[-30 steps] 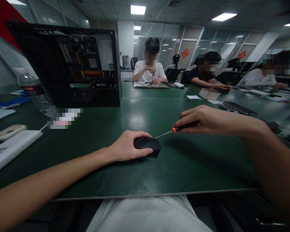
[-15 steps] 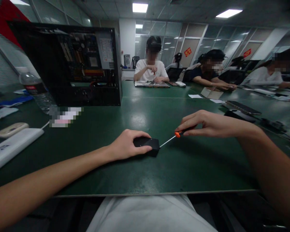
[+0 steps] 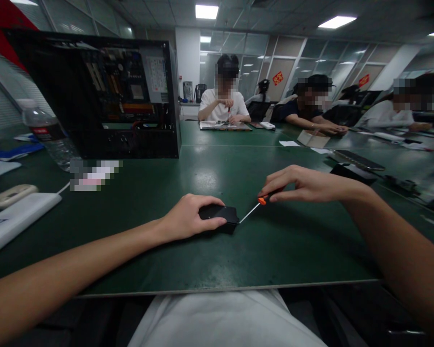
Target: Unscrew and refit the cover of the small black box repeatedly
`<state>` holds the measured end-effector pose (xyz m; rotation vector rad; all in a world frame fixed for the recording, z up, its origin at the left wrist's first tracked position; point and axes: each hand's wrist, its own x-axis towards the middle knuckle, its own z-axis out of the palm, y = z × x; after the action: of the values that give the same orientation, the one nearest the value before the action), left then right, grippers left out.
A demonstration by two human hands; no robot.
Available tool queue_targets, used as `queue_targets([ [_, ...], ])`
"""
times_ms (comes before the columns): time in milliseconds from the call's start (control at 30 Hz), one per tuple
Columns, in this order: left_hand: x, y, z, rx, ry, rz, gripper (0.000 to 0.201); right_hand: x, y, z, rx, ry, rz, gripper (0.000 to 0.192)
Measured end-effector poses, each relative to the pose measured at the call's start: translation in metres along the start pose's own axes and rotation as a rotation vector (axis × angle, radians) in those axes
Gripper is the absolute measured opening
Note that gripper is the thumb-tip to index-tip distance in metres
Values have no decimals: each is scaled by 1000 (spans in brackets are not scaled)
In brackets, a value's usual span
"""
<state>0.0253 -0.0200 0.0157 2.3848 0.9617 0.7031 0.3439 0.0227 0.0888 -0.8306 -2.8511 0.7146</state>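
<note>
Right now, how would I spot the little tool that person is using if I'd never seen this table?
Start at the green table and find the near edge, where two bare arms reach in. The right hand pinches a slim screwdriver, its thin metal shaft aimed at the small black device under the left hand. Its bright orange collar sets it apart.

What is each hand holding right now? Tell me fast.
Left hand: closed on the black box on the table.
Right hand: closed on the screwdriver.
</note>
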Motion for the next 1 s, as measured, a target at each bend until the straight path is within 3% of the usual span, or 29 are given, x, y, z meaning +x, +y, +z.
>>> queue_targets([
  [200, 1, 0, 1, -13, 0, 0, 38, 2, 4, 1, 9, 39, 21, 36],
  [367, 1, 0, 0, -7, -3, 11, 39, 2, 9, 1, 41, -37, 25, 38],
  [567, 1, 0, 1, -15, 2, 14, 38, 2, 10, 0, 35, -36, 34, 40],
  [1000, 0, 3, 0, -49, -17, -24, 45, 25, 18, 29, 162, -161, -44, 42],
])
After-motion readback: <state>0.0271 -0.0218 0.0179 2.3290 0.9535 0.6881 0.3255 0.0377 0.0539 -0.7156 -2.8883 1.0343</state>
